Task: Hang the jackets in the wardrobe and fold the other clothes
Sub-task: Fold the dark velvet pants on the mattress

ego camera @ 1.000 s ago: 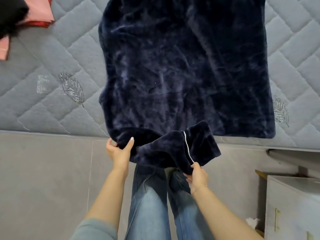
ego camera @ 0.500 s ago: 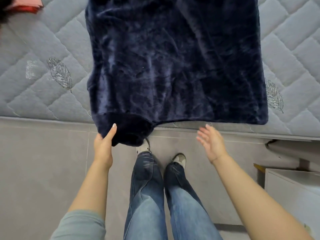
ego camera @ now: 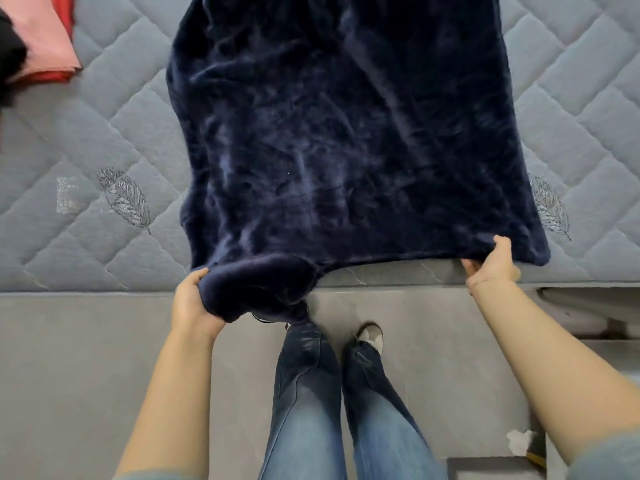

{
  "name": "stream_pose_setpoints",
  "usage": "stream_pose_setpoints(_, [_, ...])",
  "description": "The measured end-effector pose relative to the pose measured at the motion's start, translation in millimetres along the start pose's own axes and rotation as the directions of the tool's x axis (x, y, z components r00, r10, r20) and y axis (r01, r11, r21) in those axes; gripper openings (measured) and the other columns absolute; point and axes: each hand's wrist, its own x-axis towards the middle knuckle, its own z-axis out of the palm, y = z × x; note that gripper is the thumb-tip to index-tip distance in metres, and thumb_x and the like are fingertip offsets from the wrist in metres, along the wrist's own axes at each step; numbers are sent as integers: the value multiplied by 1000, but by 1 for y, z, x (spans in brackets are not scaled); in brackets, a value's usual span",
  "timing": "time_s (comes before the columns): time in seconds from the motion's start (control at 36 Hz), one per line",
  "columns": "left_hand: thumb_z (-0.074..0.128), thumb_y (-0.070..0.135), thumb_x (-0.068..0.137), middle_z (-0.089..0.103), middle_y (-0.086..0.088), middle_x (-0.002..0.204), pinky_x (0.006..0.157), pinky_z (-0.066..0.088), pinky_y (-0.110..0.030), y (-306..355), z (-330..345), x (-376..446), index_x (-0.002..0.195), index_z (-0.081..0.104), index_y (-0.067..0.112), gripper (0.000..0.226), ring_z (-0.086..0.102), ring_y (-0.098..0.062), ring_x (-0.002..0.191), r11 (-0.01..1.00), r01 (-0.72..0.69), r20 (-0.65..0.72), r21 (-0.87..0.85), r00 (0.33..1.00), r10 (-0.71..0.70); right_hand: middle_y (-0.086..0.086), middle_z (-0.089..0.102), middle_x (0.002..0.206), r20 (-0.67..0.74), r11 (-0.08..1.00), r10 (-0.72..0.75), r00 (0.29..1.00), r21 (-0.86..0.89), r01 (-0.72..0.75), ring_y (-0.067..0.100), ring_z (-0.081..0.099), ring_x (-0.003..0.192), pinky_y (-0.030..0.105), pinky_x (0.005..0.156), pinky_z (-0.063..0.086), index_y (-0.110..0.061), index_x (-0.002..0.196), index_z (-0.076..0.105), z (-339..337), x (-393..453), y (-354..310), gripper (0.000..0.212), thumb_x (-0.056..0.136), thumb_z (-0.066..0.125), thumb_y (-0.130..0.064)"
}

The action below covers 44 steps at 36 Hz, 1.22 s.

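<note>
Both hands grip the near hem of the navy plush garment [ego camera: 346,140]. Left hand [ego camera: 194,299] has fingers curled round a bunched, rolled lump of the fabric at the near-left corner, which hangs off the mattress edge over the floor. Right hand [ego camera: 491,263] pinches the hem near the near-right corner, thumb on top, fingers tucked under the cloth. Garment lies spread flat on the grey quilted mattress [ego camera: 104,140], running away from me out of the top of the view. Embroidered feather motifs [ego camera: 124,197] sit on the mattress either side of it. Folded pink and red clothes [ego camera: 48,46] lie at far left, well apart from the navy piece. Below: grey tiled floor [ego camera: 86,358], my jeans [ego camera: 311,393] and a shoe [ego camera: 372,336].
</note>
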Motion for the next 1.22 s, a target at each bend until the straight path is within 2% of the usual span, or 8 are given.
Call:
stream_pose_setpoints(0.22, [50,10,68,65,-9,123,100,48,-43,81,67,0,130,59,11,62,62,-27,112,994,27,127,-105,992,-13,13,63,125,220,968,-26,975,250,-31,27,67,99,33,64,59,-8,128,53,46,-10,-39,41,88,56,-18])
stream_pose_setpoints(0.42, [50,2,61,64,-4,51,49,55,-21,129,142,16,58,65,6,16,64,-15,43,970,-152,33,-192,986,161,13,62,114,439,997,9,898,69,-44,24,67,97,31,67,59,-7,125,52,107,1,-83,46,91,64,-36])
stream_pose_setpoints(0.5, [40,11,101,71,-6,78,89,53,-24,127,158,42,80,63,7,31,69,-14,80,940,-225,86,-256,964,253,14,57,116,519,994,91,850,-103,-43,24,62,105,32,87,55,-4,129,44,127,15,-88,51,96,56,-42])
stream_pose_setpoints(0.58, [37,23,105,58,-9,133,90,50,-22,110,162,55,108,59,8,27,62,-17,109,956,-264,70,-130,959,275,12,61,114,518,988,77,852,-155,5,21,63,104,29,83,54,-5,113,54,127,24,-88,27,100,51,-29])
stream_pose_setpoints(0.81, [55,13,97,60,-2,94,80,52,-23,38,112,58,119,60,6,24,57,-12,82,952,-304,-485,-30,837,252,8,66,91,232,915,134,963,-403,-31,19,65,83,28,68,53,-8,89,62,63,21,-38,27,94,61,-34])
stream_pose_setpoints(0.92, [58,44,94,63,2,116,104,45,-38,27,111,65,116,60,16,35,58,-16,113,967,-136,-261,-215,962,77,15,51,131,363,950,260,895,-261,-170,27,52,124,38,105,43,-4,142,37,64,28,-23,66,94,56,-45])
stream_pose_setpoints(1.06, [54,62,88,62,-8,127,103,44,-47,42,111,80,131,59,21,59,58,-29,115,944,-110,-3,-311,993,115,9,61,130,428,961,242,871,21,-277,24,62,114,39,100,49,-18,130,57,104,40,-47,60,84,64,-55])
stream_pose_setpoints(1.22, [65,54,85,63,-4,123,86,54,-51,52,101,80,134,52,21,61,63,-28,106,959,-178,-242,-220,962,123,9,62,128,352,971,221,909,8,-239,27,63,110,45,99,50,-19,109,64,102,43,-58,33,92,59,-47])
